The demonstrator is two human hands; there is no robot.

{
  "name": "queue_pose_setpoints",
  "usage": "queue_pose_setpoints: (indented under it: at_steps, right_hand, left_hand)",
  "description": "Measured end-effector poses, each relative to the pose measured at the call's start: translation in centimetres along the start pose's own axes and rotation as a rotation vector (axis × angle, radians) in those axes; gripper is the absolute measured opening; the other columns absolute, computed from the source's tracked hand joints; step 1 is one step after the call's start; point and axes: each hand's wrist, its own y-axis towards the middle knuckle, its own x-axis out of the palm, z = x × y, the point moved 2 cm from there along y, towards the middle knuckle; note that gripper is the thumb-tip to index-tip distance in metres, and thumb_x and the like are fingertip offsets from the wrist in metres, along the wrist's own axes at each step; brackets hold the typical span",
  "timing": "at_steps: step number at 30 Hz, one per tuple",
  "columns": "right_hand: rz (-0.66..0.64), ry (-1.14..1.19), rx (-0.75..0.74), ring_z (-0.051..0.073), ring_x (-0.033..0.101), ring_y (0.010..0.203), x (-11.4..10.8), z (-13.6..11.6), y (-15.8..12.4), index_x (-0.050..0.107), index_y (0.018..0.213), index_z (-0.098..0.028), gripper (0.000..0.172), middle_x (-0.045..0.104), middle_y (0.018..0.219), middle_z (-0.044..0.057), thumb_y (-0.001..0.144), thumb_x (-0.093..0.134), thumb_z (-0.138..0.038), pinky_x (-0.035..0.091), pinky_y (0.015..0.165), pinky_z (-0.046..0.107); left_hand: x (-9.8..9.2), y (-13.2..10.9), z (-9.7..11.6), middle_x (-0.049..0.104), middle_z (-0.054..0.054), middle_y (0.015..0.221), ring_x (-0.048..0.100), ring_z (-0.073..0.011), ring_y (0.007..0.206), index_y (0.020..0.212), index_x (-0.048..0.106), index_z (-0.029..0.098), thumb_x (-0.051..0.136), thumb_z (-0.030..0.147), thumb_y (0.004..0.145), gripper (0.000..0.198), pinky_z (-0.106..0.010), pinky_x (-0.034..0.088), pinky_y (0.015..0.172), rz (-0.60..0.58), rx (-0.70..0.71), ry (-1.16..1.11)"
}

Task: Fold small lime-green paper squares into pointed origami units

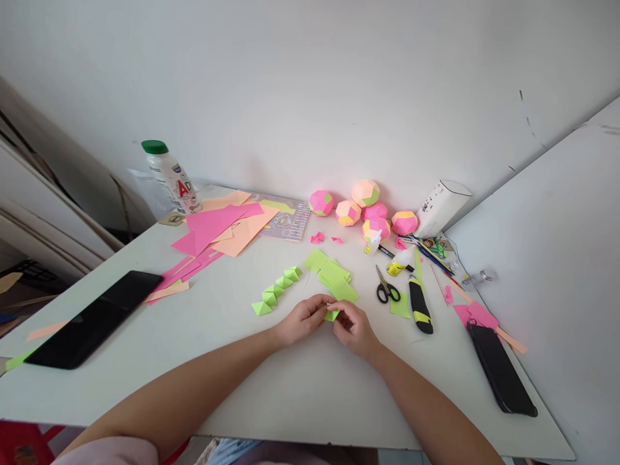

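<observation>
One small piece of lime-green paper (331, 316) sits between the fingertips of the left hand (304, 320) and the right hand (356, 328), held just above the near middle of the white tabletop (271, 400). The grip of each hand is closed in a pinch on this piece, the two sets of fingers meeting around it and hiding much of its outline, so I cannot tell how many creases it bears.

The step in hand looks like folding: just beyond the left hand, a slanting row of pointed, folded lime-green paper units (269, 298) shows the likely shape, and directly beyond the fingers lies a loose spread of flat lime-green paper slips (334, 274) that seem to be the unfolded stock. By that reading, the piece in the fingers is somewhere between the two.

The next move probably calls for fine work: lining up the paper's edges, with one hand steadying while the other presses the crease flat. Black-handled scissors (386, 283) and a black-and-yellow cutter (420, 307) lie to the right, apart from both hands; a fold would need neither. Six multicoloured faceted paper balls (376, 228) rest near the wall.
</observation>
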Motion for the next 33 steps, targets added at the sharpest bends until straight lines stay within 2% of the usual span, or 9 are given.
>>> queue_pose_setpoints:
  at_steps: [4, 7, 12, 21, 25, 29, 33]
  right_hand:
    - [0.009, 0.005, 0.024, 0.009, 0.046, 0.051, -0.05, -0.12, 0.07, 0.058, 0.088, -0.020, 0.016, 0.056, 0.075, 0.002, 0.074, 0.052, -0.015, 0.039, 0.047, 0.021]
    - [-0.010, 0.037, 0.045, 0.010, 0.048, 0.053, 0.00, -0.10, 0.04, 0.058, 0.089, -0.018, 0.012, 0.059, 0.074, 0.003, 0.078, 0.053, -0.021, 0.040, 0.047, 0.021]
    - [-0.045, 0.122, 0.091, 0.010, 0.051, 0.053, 0.16, 0.03, -0.07, 0.056, 0.095, -0.018, 0.016, 0.062, 0.075, 0.004, 0.084, 0.051, -0.028, 0.041, 0.049, 0.022]
    - [-0.023, 0.102, 0.096, 0.011, 0.050, 0.050, 0.15, 0.48, -0.14, 0.051, 0.103, -0.019, 0.022, 0.055, 0.062, -0.001, 0.086, 0.050, -0.032, 0.043, 0.048, 0.023]
    - [-0.031, 0.099, 0.089, 0.011, 0.049, 0.049, 0.14, 0.44, -0.19, 0.053, 0.098, -0.019, 0.018, 0.053, 0.060, -0.001, 0.086, 0.049, -0.032, 0.042, 0.047, 0.023]
    - [-0.044, 0.103, 0.095, 0.010, 0.048, 0.049, 0.17, 0.27, -0.21, 0.053, 0.091, -0.017, 0.015, 0.052, 0.060, -0.001, 0.086, 0.049, -0.031, 0.040, 0.047, 0.022]
    - [-0.041, 0.116, 0.094, 0.010, 0.046, 0.049, 0.20, 0.10, -0.15, 0.052, 0.087, -0.016, 0.014, 0.051, 0.059, -0.001, 0.085, 0.050, -0.030, 0.038, 0.046, 0.022]
  left_hand:
    - [-0.01, 0.06, -0.28, 0.060, -0.004, 0.081, 0.052, -0.0138, 0.068, 0.106, 0.056, 0.017, 0.039, 0.039, 0.090, 0.032, -0.027, 0.044, 0.064, -0.001, -0.016, -0.019]
    - [-0.02, 0.11, -0.38, 0.060, -0.005, 0.082, 0.052, -0.0141, 0.069, 0.103, 0.057, 0.016, 0.038, 0.041, 0.090, 0.034, -0.027, 0.045, 0.065, -0.010, 0.003, -0.017]
    - [-0.04, 0.15, -0.05, 0.057, -0.004, 0.075, 0.050, -0.0144, 0.069, 0.097, 0.059, 0.014, 0.037, 0.044, 0.090, 0.038, -0.027, 0.043, 0.065, -0.002, 0.038, -0.003]
    - [-0.06, 0.26, -0.34, 0.046, 0.002, 0.061, 0.042, -0.0119, 0.056, 0.091, 0.059, 0.015, 0.033, 0.049, 0.090, 0.042, -0.024, 0.038, 0.053, 0.024, 0.008, 0.061]
    - [-0.07, 0.25, -0.32, 0.051, 0.000, 0.065, 0.045, -0.0127, 0.059, 0.092, 0.059, 0.015, 0.034, 0.048, 0.089, 0.041, -0.025, 0.040, 0.056, 0.037, 0.017, 0.058]
    - [-0.03, 0.26, -0.55, 0.060, -0.005, 0.079, 0.052, -0.0141, 0.065, 0.097, 0.059, 0.015, 0.036, 0.048, 0.089, 0.041, -0.027, 0.045, 0.063, 0.044, -0.005, 0.035]
    - [-0.03, 0.24, -0.82, 0.061, -0.005, 0.082, 0.055, -0.0152, 0.069, 0.100, 0.057, 0.015, 0.037, 0.047, 0.088, 0.039, -0.028, 0.047, 0.067, 0.059, -0.023, 0.030]
